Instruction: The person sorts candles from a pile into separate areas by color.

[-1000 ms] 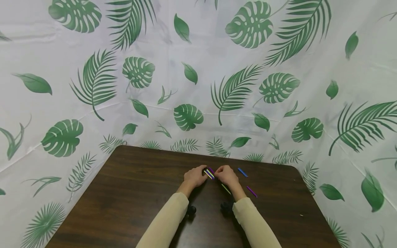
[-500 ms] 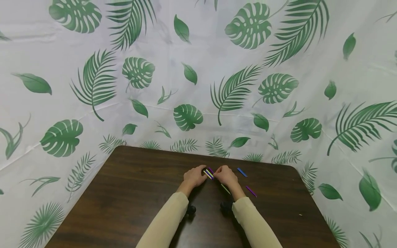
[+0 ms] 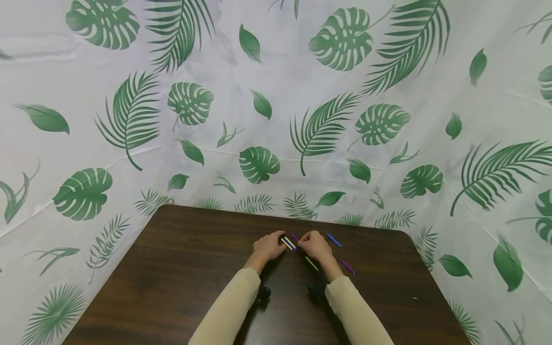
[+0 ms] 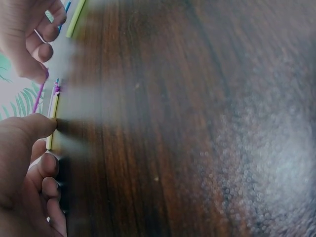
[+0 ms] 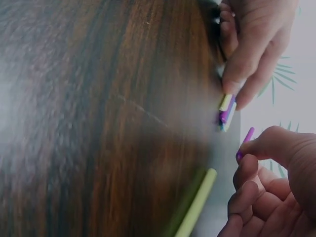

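My left hand (image 3: pixel 268 246) pinches a small bundle of thin coloured sticks (image 3: pixel 288 243) between thumb and fingers, low over the table. Yellow, purple and whitish sticks show in that bundle (image 5: pixel 227 111) in the right wrist view. Just to its right, my right hand (image 3: pixel 316 246) holds a single purple stick (image 5: pixel 250 135) by one end, between thumb and index finger. This purple stick (image 4: pixel 38 98) stands slightly apart from the bundle in the left wrist view. Part of the bundle is hidden by the left fingers.
On the dark wooden table (image 3: pixel 194 268), a yellow-green stick (image 3: pixel 312 263) lies beside my right wrist. A blue stick (image 3: pixel 334 240) and another purple stick (image 3: pixel 347 266) lie to the right. A leaf-patterned cloth (image 3: pixel 267 120) hangs behind the table.
My right hand has shifted very slightly right, widening the gap between its purple stick and the bundle. The left hand stays nearly still, and the head view has turned a little.
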A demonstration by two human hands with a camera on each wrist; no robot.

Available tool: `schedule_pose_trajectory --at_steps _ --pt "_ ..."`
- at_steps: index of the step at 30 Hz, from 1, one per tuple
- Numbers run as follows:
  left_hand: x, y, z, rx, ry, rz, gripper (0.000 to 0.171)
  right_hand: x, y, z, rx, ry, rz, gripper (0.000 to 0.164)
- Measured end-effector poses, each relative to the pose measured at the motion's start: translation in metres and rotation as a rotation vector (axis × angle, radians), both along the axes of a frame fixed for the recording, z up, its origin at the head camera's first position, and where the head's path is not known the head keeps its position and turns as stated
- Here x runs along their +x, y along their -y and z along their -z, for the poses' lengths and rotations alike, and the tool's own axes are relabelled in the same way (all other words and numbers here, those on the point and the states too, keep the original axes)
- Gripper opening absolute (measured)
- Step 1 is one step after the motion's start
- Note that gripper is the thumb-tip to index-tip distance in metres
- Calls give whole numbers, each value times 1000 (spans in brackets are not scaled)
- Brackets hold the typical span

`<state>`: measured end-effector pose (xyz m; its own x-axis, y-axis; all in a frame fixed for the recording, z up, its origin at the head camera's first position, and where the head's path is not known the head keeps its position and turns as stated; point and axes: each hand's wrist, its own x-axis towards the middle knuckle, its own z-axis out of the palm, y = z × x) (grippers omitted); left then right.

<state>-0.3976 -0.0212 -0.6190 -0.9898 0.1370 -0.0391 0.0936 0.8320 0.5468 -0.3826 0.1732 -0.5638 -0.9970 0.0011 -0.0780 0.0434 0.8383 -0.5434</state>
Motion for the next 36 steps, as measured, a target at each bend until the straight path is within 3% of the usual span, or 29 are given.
schedule_pose_trajectory --at_steps 14,19,26,31,36 --pt "0 -1 4 -33 2 7 56 23 -28 -15 -25 -32 32 15" --pt "-5 -1 6 -24 10 12 56 29 -42 -17 -21 -25 66 16" --pt "0 2 -9 -11 23 16 56 36 -57 -20 -19 -14 66 15" --pt "-1 2 -4 -12 11 23 56 40 -69 -22 -1 -14 74 15" --pt "18 0 -31 -4 29 19 54 49 -78 -25 13 -12 86 15"
